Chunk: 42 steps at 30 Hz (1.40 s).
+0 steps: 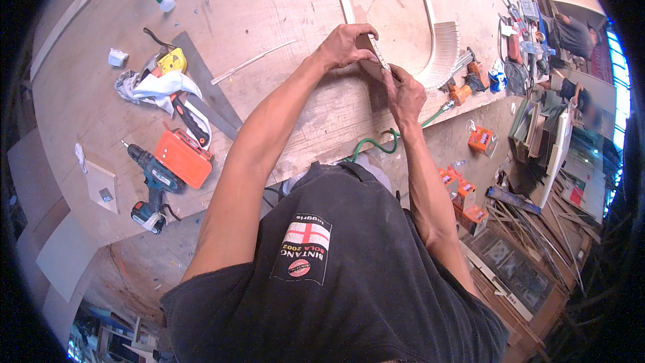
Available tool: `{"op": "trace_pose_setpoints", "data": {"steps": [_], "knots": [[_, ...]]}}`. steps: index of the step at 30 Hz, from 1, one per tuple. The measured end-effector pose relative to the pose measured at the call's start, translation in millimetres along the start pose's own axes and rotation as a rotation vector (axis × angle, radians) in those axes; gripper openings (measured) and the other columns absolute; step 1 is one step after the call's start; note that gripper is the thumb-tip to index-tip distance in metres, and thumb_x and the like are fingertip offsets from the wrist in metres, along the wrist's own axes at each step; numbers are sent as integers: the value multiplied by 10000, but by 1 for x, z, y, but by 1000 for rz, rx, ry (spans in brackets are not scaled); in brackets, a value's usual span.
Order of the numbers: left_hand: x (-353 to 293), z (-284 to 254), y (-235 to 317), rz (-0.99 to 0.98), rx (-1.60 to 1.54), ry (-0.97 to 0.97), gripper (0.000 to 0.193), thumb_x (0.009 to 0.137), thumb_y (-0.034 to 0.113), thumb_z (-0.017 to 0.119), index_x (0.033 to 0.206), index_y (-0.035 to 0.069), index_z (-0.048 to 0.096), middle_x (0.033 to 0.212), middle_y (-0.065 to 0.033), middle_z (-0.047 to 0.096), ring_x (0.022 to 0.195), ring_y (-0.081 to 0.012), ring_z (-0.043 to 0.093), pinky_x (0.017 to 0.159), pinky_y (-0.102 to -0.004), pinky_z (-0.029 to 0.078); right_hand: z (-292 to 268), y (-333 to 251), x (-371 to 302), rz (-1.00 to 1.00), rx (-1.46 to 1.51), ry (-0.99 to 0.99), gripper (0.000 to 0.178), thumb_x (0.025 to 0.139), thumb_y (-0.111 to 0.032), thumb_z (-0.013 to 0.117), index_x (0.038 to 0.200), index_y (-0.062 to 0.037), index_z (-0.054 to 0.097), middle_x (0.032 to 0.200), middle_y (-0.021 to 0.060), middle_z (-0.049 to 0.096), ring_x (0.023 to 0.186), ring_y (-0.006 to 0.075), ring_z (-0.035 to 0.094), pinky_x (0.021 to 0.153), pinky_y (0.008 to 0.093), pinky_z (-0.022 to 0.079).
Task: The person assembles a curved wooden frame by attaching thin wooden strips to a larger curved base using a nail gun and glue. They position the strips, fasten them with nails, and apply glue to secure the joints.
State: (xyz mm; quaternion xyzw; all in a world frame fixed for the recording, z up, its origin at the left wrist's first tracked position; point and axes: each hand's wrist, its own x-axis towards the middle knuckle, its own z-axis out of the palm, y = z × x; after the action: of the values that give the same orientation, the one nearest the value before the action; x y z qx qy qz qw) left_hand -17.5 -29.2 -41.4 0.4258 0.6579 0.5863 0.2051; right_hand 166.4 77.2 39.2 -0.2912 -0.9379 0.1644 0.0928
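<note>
Above the near part of the workbench, both my hands are closed on a pale wooden strip with a row of close cuts along its bent end. My left hand grips it from the left, fingers over the upper edge. Lower and to the right, my right hand pinches its other side between thumb and fingers. Part of the strip is hidden behind my hands. To the right lies a second, slotted wooden strip, its end curved on the bench.
At left are a cordless drill, an orange case, a handsaw, a yellow tape measure and a white bottle. An orange tool with a green hose sits right. Other people are at far right.
</note>
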Motion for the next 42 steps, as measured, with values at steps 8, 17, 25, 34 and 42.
{"op": "trace_pose_setpoints", "data": {"steps": [8,17,25,34,42], "knots": [[-1,2,2,-10,35,9,543,659,307,960,1094,89,720,988,-94,770,874,-229,746,810,-363,595,4,4,-1,-17,-42,36,251,934,-326,731,1088,-138,795,907,145,763,803,351,744,720,438,566],[0,4,-2,66,49,56,540,657,304,954,1091,85,719,986,-101,767,881,-254,747,815,-371,597,2,3,1,-31,-24,41,239,923,-311,741,1074,-134,795,894,138,764,776,339,743,700,429,562],[-2,4,-1,82,75,71,512,675,248,947,1094,65,715,1000,-72,760,875,-209,719,793,-354,568,5,5,1,-48,-29,45,235,924,-302,741,1072,-127,794,893,133,767,771,331,745,698,423,566],[-2,6,-2,105,58,92,515,684,275,947,1099,71,720,1003,-77,766,903,-216,735,814,-360,582,2,1,0,-41,-31,53,221,917,-284,751,1061,-123,798,891,131,769,770,322,748,693,412,570],[-3,5,-1,93,66,75,483,707,235,927,1110,66,721,1015,-97,764,900,-229,737,818,-359,579,4,4,0,-40,-20,56,222,922,-295,747,1050,-122,798,894,141,765,778,329,748,691,419,565]]}}
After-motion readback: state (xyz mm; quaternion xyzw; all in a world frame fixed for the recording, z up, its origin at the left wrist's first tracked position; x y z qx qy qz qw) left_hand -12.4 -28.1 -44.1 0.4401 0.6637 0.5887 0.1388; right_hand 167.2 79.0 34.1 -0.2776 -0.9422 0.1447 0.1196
